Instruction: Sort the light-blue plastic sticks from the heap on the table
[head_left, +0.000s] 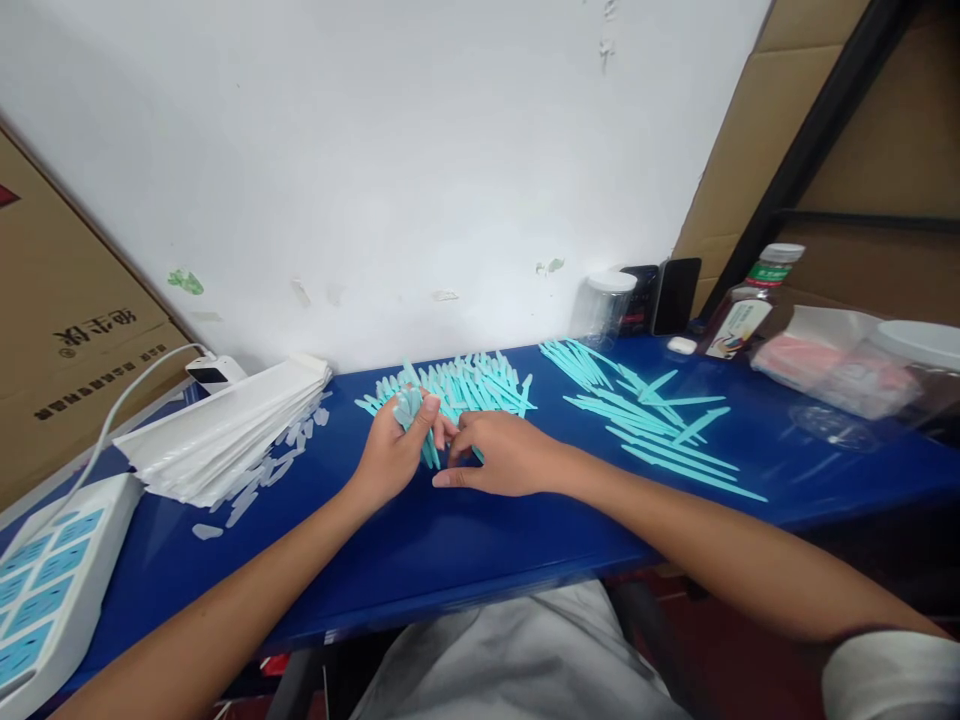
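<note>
My left hand (395, 445) is closed around a bundle of slim turquoise sticks (409, 405), their pale, wider ends facing up and the lower ends poking out below the fingers. Close by on its right, my right hand (504, 452) has bent fingers, with the thumb apart from them. A sliver of turquoise shows beneath its palm; whether the hand touches it, I cannot tell. Just behind both hands lies a dense row of turquoise sticks with pale tips (480, 375). More loose turquoise sticks (675, 455) are spread to the right, some crossing each other.
Small translucent caps (281, 468) lie beside a fanned stack of white sleeves (217, 440) on the blue table (450, 545). A power strip (67, 570) stands at the left edge. At right are a clear jar (600, 310), phone (676, 297), bottle (750, 305) and pink pack (825, 365).
</note>
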